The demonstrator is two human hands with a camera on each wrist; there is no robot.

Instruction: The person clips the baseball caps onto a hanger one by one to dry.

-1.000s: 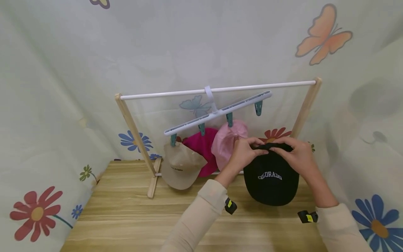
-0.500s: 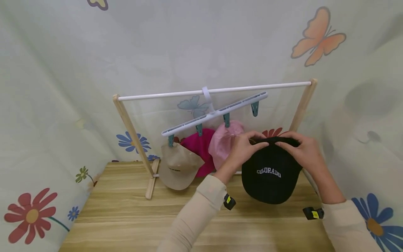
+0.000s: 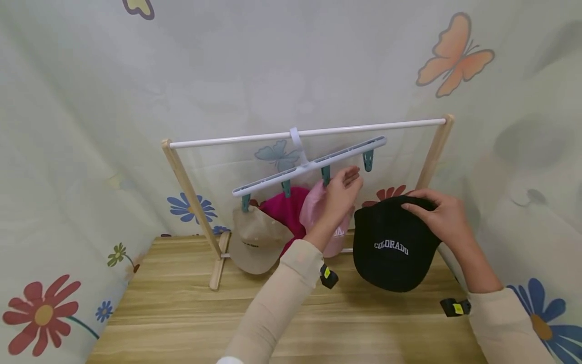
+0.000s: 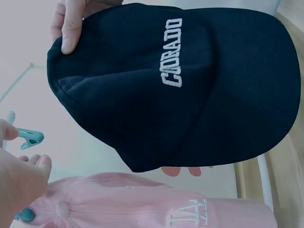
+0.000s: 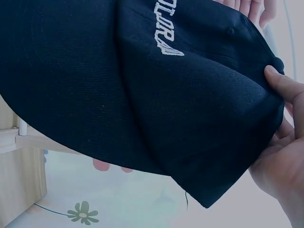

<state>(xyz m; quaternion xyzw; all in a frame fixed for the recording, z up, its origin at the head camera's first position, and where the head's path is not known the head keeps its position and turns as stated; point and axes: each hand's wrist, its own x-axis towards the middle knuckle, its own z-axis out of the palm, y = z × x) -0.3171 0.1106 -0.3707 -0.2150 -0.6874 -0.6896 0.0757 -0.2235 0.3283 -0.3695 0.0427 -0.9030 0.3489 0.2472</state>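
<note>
A black baseball cap (image 3: 392,242) lettered COLORADO hangs brim-down from my right hand (image 3: 441,215), which pinches the crown's top between thumb and fingers. My left hand (image 3: 343,192) is apart from the black cap, in front of the pink cap (image 3: 313,207). Its thumb and fingers stand apart with nothing held, as the left wrist view shows of this hand (image 4: 21,175). A bare green clip (image 3: 368,161) hangs at the hanger's right end, just beyond these fingers. The white hanger (image 3: 309,166) tilts, its right end higher.
A beige cap (image 3: 260,240), a magenta cap (image 3: 288,210) and the pink cap hang from the hanger's other clips. The hanger hooks over the white rail (image 3: 373,128) of a wooden-legged rack on the wood-grain table (image 3: 182,313). Flowered cloth (image 3: 218,65) surrounds it.
My left hand has let go of the black cap and moved up and left towards the hanger. My right hand still holds the cap, which is now slightly tilted.
</note>
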